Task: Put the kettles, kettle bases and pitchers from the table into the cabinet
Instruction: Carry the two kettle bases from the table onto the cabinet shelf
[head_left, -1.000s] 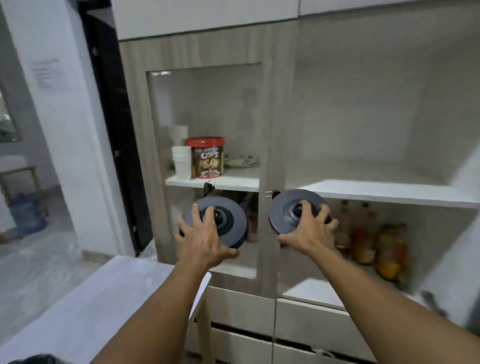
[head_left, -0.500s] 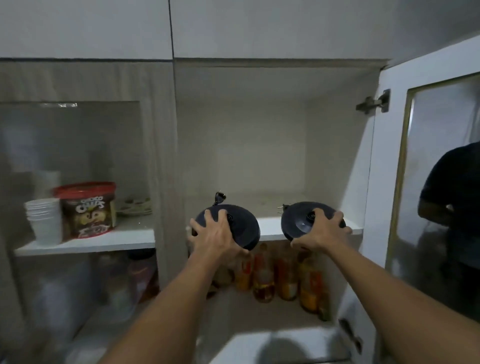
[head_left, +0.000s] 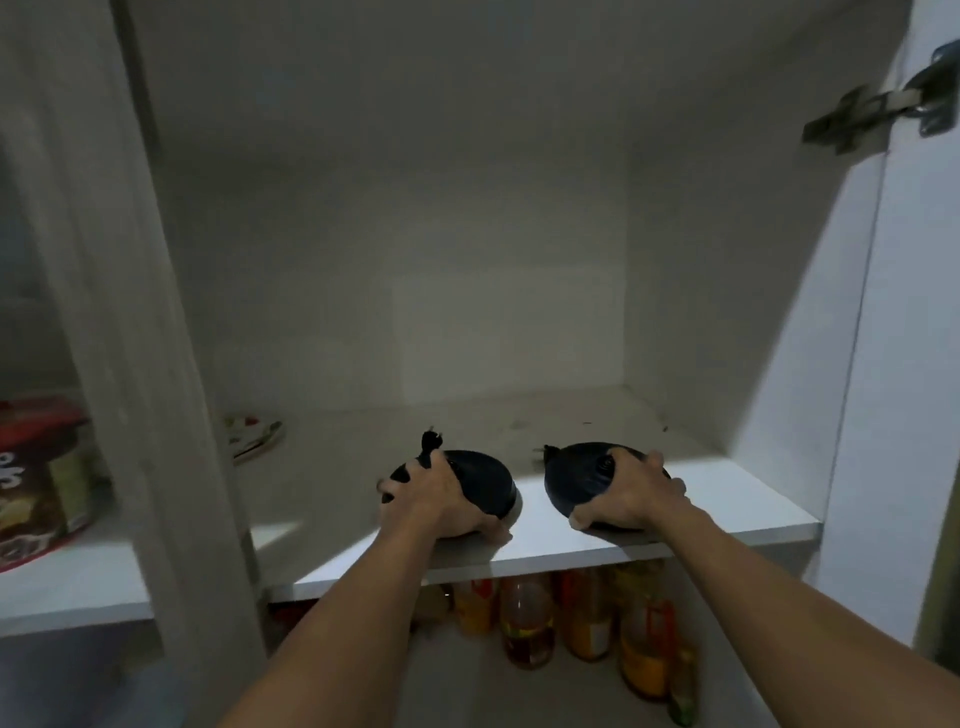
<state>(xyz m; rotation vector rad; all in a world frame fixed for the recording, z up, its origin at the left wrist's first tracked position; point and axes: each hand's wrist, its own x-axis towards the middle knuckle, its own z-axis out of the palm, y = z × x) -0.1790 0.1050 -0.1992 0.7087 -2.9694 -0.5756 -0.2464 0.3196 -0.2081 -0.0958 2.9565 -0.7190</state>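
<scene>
I've got each grip clamped on a kettle base, left hand (head_left: 441, 493) and right hand (head_left: 636, 496), both tilted over the shelf (head_left: 727, 499) at lower centre.

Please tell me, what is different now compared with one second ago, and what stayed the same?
Both hands carried the bases forward and up from in front of the cabinet to its upper shelf, which now fills the view. The left base and right base now sit low over the shelf's front. Unchanged: the left hand and right hand still grip one base each; nothing was let go.
</scene>
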